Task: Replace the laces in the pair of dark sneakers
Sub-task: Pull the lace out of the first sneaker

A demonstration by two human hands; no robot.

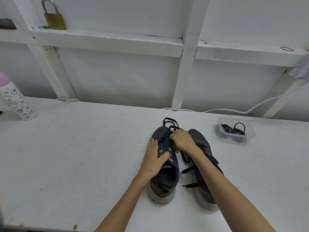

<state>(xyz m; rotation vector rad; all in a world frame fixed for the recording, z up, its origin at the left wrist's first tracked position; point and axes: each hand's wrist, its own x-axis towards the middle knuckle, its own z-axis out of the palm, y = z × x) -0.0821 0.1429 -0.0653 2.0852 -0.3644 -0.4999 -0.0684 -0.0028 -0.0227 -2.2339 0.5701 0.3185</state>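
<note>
**Lace handling, sneaker pair at lower centre of frame**

Left hand [156,158] lay flat on the left sneaker [167,178], fingers straight, pressing it to the table [66,148], likely to steady it against pulling. Right hand [181,141] had its fingers curled, pinching the black lace [168,122] near the front eyelets. Uppers were dark grey, soles pale, eyelet tabs green and purple. The right sneaker [199,136] stood beside it, laces loose.

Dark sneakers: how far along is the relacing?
Done: the upper coloured eyelets of the left dark grey sneaker are empty. In hand: the right hand pinches its black lace near the toe while the left hand steadies the shoe. Left: the right dark grey sneaker is still laced, and the coiled black laces sit in the clear plastic tub.
</note>
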